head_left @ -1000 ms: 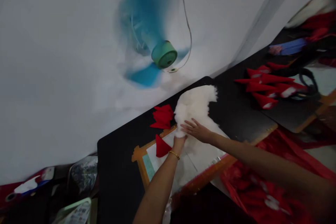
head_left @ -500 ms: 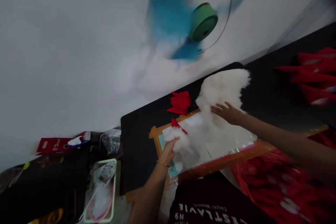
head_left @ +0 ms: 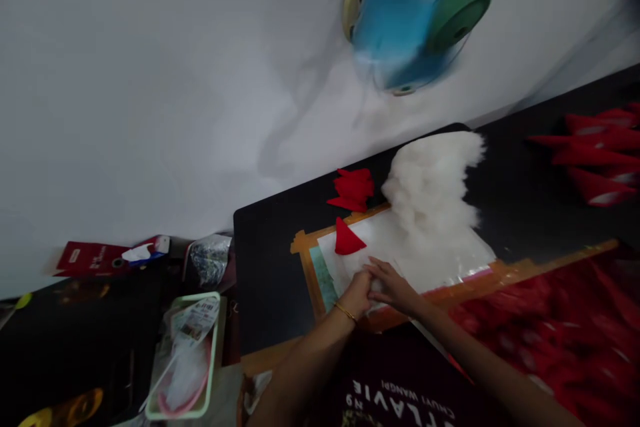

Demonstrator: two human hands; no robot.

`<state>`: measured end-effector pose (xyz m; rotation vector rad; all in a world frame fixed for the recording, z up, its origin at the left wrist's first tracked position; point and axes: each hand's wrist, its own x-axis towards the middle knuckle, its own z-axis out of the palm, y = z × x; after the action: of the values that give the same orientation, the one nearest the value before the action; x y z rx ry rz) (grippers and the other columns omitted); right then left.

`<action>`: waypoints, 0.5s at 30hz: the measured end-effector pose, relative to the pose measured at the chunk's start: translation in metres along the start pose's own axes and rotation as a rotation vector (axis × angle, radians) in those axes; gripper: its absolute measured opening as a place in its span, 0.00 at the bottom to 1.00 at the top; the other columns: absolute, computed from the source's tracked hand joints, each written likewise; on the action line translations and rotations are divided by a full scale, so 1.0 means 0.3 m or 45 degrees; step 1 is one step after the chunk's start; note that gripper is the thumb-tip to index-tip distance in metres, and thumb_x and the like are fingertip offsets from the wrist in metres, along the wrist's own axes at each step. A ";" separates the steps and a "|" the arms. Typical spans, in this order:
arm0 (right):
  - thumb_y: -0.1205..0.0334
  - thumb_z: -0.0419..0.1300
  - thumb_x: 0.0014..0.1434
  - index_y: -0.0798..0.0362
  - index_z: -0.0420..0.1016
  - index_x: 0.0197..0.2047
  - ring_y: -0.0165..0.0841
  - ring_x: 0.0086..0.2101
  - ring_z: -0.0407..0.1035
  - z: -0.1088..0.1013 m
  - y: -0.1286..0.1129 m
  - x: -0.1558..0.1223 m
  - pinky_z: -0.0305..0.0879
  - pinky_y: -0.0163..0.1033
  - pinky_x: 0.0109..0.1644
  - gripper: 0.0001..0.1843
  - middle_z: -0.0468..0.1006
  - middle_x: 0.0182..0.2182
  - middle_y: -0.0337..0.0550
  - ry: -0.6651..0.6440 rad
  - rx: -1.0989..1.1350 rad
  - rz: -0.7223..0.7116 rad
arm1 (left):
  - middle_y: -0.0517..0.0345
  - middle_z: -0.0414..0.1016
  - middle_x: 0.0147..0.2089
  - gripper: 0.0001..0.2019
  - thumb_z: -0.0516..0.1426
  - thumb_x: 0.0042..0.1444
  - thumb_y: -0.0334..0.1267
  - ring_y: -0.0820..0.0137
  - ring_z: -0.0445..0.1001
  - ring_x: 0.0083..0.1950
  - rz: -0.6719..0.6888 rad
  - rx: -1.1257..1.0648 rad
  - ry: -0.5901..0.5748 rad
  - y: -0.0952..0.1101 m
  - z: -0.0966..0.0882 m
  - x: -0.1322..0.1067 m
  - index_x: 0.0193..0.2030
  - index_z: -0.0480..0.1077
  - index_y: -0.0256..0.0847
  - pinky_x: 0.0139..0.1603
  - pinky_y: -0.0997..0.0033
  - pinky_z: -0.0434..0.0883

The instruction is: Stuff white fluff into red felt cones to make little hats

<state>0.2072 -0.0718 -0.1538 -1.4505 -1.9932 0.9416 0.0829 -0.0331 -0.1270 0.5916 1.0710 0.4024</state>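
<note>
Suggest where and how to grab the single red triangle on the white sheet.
I'd pinch the red triangle along its near edge, coming from the person's side with the left hand. That edge looks broad, is uncovered and faces the person, while the opposite corner points toward the wall, where the red pile lies beyond. Its thickness is hard to tell.

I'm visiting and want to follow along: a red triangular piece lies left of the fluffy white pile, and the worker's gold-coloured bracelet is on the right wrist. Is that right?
Not quite: the head view shows the bracelet at the wrist of the left hand. The red triangular piece does lie left of the fluffy white pile.
</note>
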 end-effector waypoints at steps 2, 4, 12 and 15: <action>0.52 0.59 0.61 0.52 0.68 0.63 0.40 0.60 0.59 0.020 0.015 -0.012 0.61 0.47 0.64 0.28 0.61 0.62 0.53 0.012 0.015 -0.011 | 0.44 0.74 0.39 0.14 0.51 0.54 0.39 0.60 0.75 0.41 -0.018 0.012 -0.026 -0.009 -0.018 -0.018 0.42 0.70 0.33 0.43 0.60 0.74; 0.55 0.56 0.60 0.53 0.76 0.52 0.38 0.54 0.65 0.016 0.035 -0.008 0.66 0.45 0.60 0.20 0.69 0.54 0.52 0.100 0.123 0.113 | 0.46 0.74 0.38 0.13 0.51 0.54 0.38 0.61 0.75 0.41 0.037 0.198 -0.084 -0.005 -0.051 -0.041 0.42 0.70 0.34 0.45 0.59 0.74; 0.43 0.50 0.56 0.56 0.75 0.44 0.34 0.29 0.69 -0.054 0.107 -0.005 0.68 0.36 0.32 0.27 0.76 0.32 0.47 0.511 0.312 0.778 | 0.42 0.61 0.60 0.20 0.55 0.51 0.25 0.55 0.55 0.65 0.558 1.032 0.330 0.104 -0.266 0.028 0.52 0.67 0.37 0.69 0.49 0.49; 0.39 0.51 0.54 0.57 0.73 0.46 0.29 0.21 0.63 -0.081 0.067 0.003 0.60 0.31 0.23 0.31 0.73 0.26 0.42 0.449 0.492 0.910 | 0.43 0.66 0.54 0.14 0.55 0.49 0.23 0.53 0.58 0.63 0.665 1.195 0.356 0.149 -0.310 0.108 0.43 0.70 0.37 0.68 0.47 0.50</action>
<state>0.2368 -0.0613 -0.1538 -1.9531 -0.9673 1.1621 0.0118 0.0439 -0.1540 1.7099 1.3526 0.4263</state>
